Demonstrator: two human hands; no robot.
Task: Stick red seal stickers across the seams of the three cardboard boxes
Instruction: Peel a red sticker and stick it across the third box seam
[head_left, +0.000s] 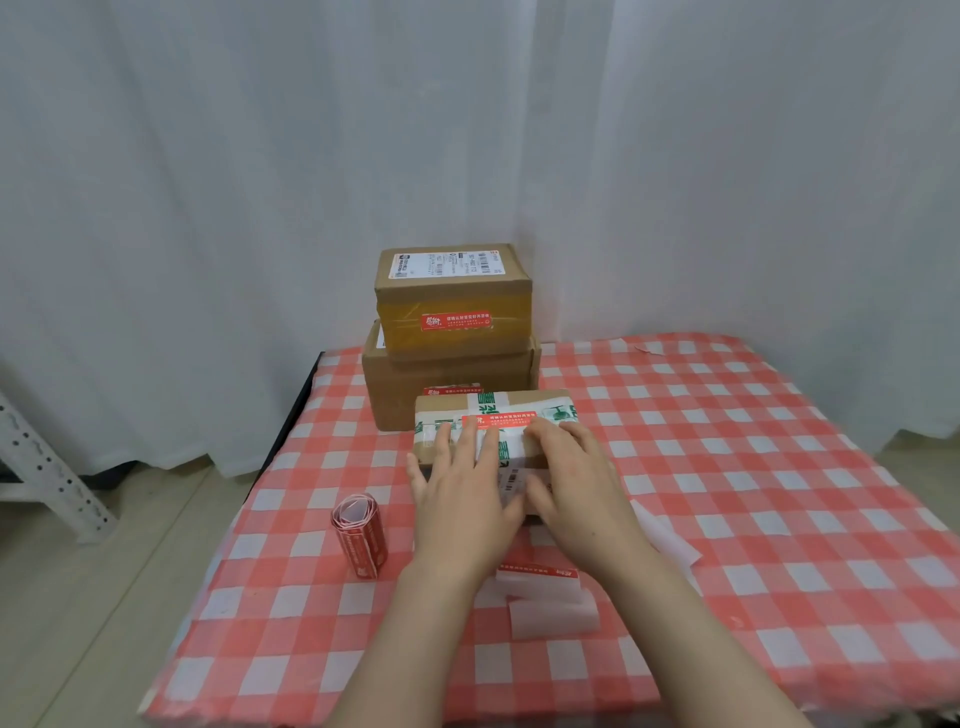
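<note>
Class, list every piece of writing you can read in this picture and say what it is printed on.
"请确认封签完好再签收", white on the red sticker of the top box; smaller print beneath unreadable.
Same headline: near sticker on the near box.
Too blurred: shipping label, green tape, sticker roll.

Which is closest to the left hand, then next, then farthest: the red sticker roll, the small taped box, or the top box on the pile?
From the left hand:
1. small taped box, right under its fingers.
2. red sticker roll, just to its left.
3. top box, up high at the back.
</note>
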